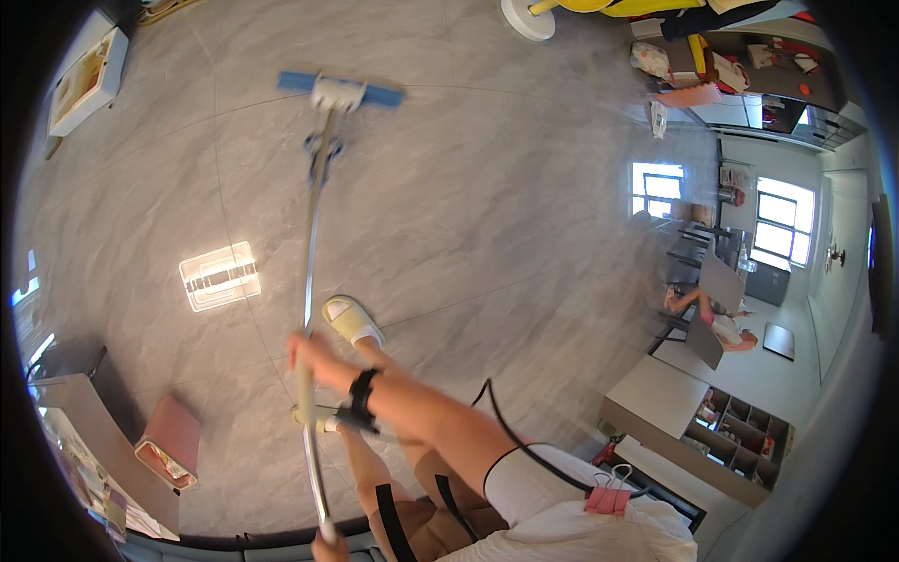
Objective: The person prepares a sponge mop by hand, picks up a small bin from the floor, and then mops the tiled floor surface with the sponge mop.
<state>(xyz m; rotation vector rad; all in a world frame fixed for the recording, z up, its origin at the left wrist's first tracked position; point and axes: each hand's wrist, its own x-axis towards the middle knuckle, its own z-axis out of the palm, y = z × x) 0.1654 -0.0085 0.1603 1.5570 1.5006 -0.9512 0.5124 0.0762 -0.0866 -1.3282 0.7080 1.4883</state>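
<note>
My right hand (316, 362) is closed around the metal pole of a mop (309, 281), with a black strap on the wrist. At the lower edge of the view, my left hand (330, 549) grips the pole's end and is partly cut off. The pole runs up and away to a white clamp with a wide blue mop head (383, 95), which lies on the grey marbled tile floor (449, 211). A blue fitting (323, 151) sits on the pole near the head. My feet, in yellow slippers (351, 319), stand beside the pole.
A pink waste bin (175, 435) stands by a cabinet (119, 449) at lower left. A white framed box (91, 81) is at upper left, and a round white base (528, 20) at top. A person (730, 330) sits at right, near a compartmented unit (737, 435).
</note>
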